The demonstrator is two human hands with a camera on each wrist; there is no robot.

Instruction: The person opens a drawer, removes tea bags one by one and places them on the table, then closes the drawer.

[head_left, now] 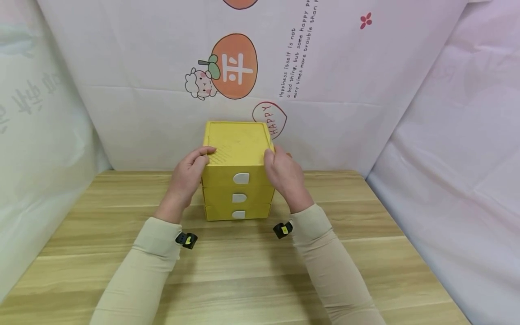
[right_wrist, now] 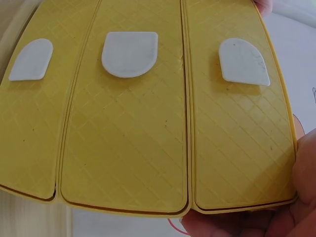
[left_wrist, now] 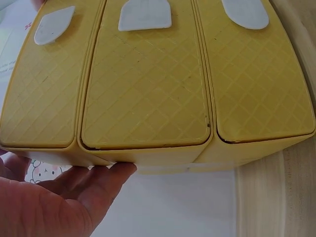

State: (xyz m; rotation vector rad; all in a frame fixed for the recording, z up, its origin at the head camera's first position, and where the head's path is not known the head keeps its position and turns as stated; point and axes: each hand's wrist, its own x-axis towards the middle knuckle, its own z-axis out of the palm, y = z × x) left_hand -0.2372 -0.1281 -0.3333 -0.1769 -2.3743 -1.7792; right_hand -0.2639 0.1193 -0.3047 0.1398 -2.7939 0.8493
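A yellow three-drawer storage box [head_left: 239, 140] stands on the wooden table with all its drawers closed. Each drawer front has a white rounded tab [head_left: 241, 178]. My left hand [head_left: 188, 176] holds the box's left side near the top, a finger over the upper edge. In the left wrist view, that hand's fingertips [left_wrist: 123, 170] touch the box's side wall. On the opposite side, my right hand [head_left: 286, 176] grips the upper right edge, its thumb by the front corner. Some right-hand fingers are hidden behind the box; part of that hand [right_wrist: 306, 173] shows in the right wrist view.
The wooden table [head_left: 235, 271] spreads out in front of the box and to both sides. Behind the box hangs a white printed sheet [head_left: 142, 122] with cartoon figures and lettering. Pale sheets [head_left: 455, 149] also flank the table left and right.
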